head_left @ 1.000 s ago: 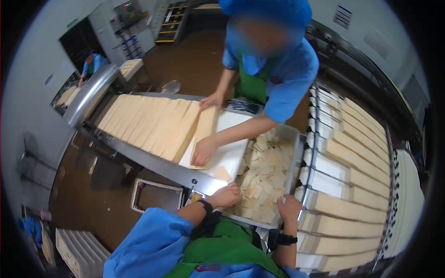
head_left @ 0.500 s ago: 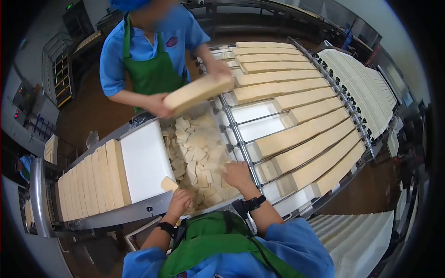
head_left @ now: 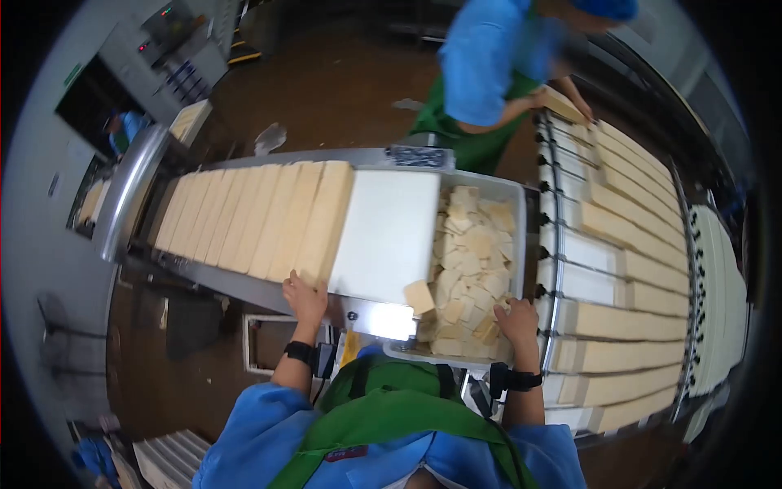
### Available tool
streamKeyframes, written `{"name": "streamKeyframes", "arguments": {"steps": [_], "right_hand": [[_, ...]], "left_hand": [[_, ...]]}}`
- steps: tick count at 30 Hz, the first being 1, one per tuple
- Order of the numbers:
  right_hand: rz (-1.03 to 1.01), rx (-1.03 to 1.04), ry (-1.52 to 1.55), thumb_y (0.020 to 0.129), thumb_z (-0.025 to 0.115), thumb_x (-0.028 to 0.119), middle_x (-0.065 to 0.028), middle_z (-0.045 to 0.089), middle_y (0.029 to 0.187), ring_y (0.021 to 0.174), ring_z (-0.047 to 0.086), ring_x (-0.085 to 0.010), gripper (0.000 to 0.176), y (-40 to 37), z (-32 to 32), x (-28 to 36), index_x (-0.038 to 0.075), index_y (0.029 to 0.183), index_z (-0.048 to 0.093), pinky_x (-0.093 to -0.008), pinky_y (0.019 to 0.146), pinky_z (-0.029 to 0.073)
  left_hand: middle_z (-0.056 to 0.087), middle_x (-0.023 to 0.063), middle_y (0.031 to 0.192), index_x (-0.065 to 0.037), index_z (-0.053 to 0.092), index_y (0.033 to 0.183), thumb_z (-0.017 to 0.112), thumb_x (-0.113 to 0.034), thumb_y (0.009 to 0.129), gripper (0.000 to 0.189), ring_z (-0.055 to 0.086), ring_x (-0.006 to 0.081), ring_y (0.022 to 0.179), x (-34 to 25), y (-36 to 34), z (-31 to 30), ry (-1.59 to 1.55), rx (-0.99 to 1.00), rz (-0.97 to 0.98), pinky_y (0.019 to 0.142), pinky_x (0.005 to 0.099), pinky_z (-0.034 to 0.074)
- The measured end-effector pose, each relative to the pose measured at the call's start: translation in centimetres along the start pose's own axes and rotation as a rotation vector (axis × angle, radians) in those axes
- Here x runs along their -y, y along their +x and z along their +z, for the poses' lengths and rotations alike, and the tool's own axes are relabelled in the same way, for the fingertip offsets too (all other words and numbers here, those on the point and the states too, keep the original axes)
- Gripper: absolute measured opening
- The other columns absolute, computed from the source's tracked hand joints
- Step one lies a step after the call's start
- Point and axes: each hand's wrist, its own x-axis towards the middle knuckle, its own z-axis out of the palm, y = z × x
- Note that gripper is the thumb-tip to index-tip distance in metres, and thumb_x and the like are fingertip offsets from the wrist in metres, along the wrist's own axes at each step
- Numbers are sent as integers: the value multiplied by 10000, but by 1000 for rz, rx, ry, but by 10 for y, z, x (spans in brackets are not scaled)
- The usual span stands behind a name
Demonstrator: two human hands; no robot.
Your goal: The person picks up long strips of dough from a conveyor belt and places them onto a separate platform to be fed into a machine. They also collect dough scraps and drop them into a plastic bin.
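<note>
My left hand [head_left: 305,301] touches the near end of the last pale block [head_left: 324,220] in a row on the left conveyor, fingers slightly spread. A loose flat slice [head_left: 419,298] lies at the corner between the white belt [head_left: 387,228] and the grey bin [head_left: 521,212]. Many broken pale pieces [head_left: 472,265] fill this bin. At its near right side is my right hand [head_left: 519,323], with fingers bent and apart over the edge of the pieces. Nothing shows in its grasp.
A co-worker [head_left: 489,73] in a green apron stands beyond the bin, hands on a pale block [head_left: 562,103] at the rack. Long blocks [head_left: 627,350] lie between metal rods [head_left: 558,269] on the right. A steel roller [head_left: 134,196] stands at the far left.
The view has turned left. My left hand has let go of the slice and moved to the row of blocks. The co-worker has carried a block from over the bin to the rack.
</note>
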Motion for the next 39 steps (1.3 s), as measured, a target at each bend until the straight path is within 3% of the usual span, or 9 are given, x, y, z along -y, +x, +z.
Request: {"name": "streamKeyframes", "arguments": {"steps": [1,4,12,21,26,30,34,35,39], "right_hand": [[8,84,132,769,640,388,-202,562,1117,1099,478,-365,470,9,-1,17,42,1086,633,-462,942,368],[-241,-11,185,765,637,371,-200,542,1140,1133,442,-368,475,39,32,60,35,1101,614,-470,980,331],[-431,-53,74,823,586,403,-208,332,1393,1288,279,-370,700,129,112,241,22,1363,351,-468,1060,227],[-441,71,69,889,433,495,-190,71,1510,1297,295,-393,620,202,109,410,224,1428,291,-470,1039,305],[-376,120,35,857,478,499,-263,193,1446,1202,395,-469,629,205,109,418,164,1376,357,-467,993,378],[-149,158,131,754,599,470,-270,222,1429,1243,347,-463,750,209,85,389,154,1380,333,-471,1003,365],[72,111,51,671,655,456,-315,150,1433,1297,310,-417,924,222,68,310,26,1386,259,-443,1017,349],[95,63,82,652,659,449,-333,57,1446,1299,316,-414,953,220,65,290,-9,1374,239,-430,1001,367],[201,-22,360,627,685,381,-335,63,1432,1236,371,-456,945,186,42,245,-12,1356,229,-427,964,409]], "left_hand": [[344,305,1230,55,299,1287,707,-319,733,783,386,456,1105,10,7,1,7,36,-40,966,486,334],[364,291,1202,45,313,1276,717,-290,722,763,393,450,1088,25,18,1,-82,166,15,952,494,344],[412,286,1062,53,376,1078,759,-229,675,624,531,455,875,1,28,-12,-105,245,33,750,474,474],[414,296,1025,54,353,1030,746,-299,704,621,577,465,762,-4,36,-24,-156,465,24,637,492,500],[434,243,1029,39,377,1022,750,-316,708,603,575,432,841,-15,43,-42,-141,576,2,689,488,500],[423,250,1035,30,381,1018,761,-276,694,585,569,433,851,-17,44,-38,-169,561,53,700,476,502],[409,246,1048,44,345,1104,768,-289,676,688,559,436,865,-10,47,-14,-252,466,412,738,462,506],[407,248,1053,44,340,1113,768,-297,674,701,551,442,883,-15,48,-11,-279,563,383,751,467,502],[394,270,1082,44,333,1144,759,-325,673,734,498,472,971,-50,40,-9,-249,808,251,808,499,475]]}}
